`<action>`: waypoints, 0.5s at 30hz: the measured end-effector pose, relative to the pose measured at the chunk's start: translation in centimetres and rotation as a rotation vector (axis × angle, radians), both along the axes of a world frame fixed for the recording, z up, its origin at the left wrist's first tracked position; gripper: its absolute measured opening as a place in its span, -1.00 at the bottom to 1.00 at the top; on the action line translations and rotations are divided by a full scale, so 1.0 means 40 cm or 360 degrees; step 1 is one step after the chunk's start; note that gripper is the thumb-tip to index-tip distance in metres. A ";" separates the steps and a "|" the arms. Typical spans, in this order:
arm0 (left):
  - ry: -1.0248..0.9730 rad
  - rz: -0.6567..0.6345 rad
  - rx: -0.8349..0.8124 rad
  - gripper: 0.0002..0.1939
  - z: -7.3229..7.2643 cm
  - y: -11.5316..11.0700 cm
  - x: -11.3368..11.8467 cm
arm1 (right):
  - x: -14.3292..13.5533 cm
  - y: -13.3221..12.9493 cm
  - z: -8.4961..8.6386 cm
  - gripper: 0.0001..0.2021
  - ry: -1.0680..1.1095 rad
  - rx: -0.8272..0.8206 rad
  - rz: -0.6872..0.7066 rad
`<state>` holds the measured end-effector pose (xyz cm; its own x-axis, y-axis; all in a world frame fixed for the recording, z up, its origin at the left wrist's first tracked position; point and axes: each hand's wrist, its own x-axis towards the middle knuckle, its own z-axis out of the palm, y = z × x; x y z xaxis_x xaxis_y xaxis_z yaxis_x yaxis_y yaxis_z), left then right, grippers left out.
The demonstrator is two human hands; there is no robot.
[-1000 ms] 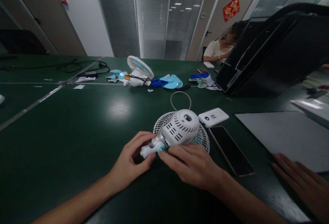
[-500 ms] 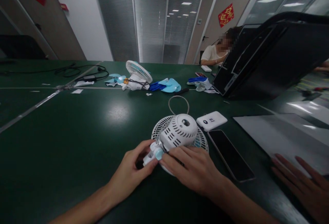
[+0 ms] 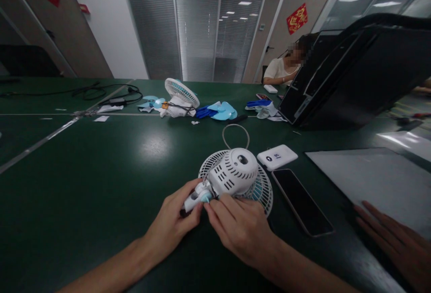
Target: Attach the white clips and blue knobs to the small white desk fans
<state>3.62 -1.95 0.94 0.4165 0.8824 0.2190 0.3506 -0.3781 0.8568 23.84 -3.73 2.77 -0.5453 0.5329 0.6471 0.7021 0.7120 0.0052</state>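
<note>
A small white fan (image 3: 233, 172) lies face down on the green table, with its vented motor housing on top and its round grille (image 3: 264, 194) beneath. My left hand (image 3: 175, 214) is closed around the white neck piece (image 3: 191, 201) at the fan's near left side. On that piece sits a light blue knob (image 3: 205, 197), which the fingertips of my right hand (image 3: 240, 232) pinch from the right. The back of my right hand covers part of the grille. A pale cable (image 3: 248, 137) loops out behind the housing.
A white power bank (image 3: 278, 157) and a dark phone (image 3: 303, 203) lie right of the fan. Another person's hand (image 3: 390, 234) rests by a grey sheet (image 3: 370, 176). Farther back are a second fan (image 3: 182, 93), blue blades (image 3: 225, 111), gloves (image 3: 262, 108) and a large black case (image 3: 350, 77).
My right fingers have shifted left and down at the knob, showing more of the grille. The neck piece has swung slightly left, and its dark end now shows.
</note>
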 end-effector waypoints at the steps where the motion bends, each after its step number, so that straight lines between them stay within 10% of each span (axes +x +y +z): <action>1: 0.0013 -0.0003 -0.0005 -0.57 0.001 0.000 0.001 | -0.001 -0.002 -0.001 -0.83 0.0018 -0.0011 -0.0020; 15: 0.0028 0.0103 0.0044 -0.64 0.001 -0.008 0.004 | 0.059 0.031 0.039 -0.78 -0.0167 0.0063 0.0208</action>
<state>3.77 -2.25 1.00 0.3628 0.9013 0.2368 0.3900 -0.3777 0.8398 26.21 -2.48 4.32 -0.6740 0.4282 0.6019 0.5977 0.7950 0.1037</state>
